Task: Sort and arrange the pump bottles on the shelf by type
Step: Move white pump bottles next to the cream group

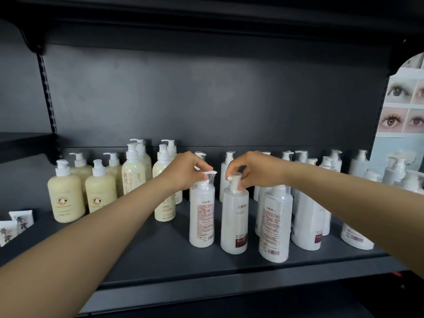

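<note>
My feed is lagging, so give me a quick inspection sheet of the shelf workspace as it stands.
Surface: dark metal shelf, front strip bare.
Job's things: cream-yellow pump bottles grouped left; translucent white pump bottles centre and right, some barcode-side out.
Clutter: white printed tubes at far left edge.
Grippers: left hand pinches one white bottle's pump; right hand grips its neighbour's pump.
Cables: nothing seen.
Surroundings: eye-photo poster at right.

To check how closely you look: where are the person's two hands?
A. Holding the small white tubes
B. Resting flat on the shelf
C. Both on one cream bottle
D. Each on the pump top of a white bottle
D: the left hand pinches the pump of one white bottle, the right hand that of the white bottle beside it.
</note>
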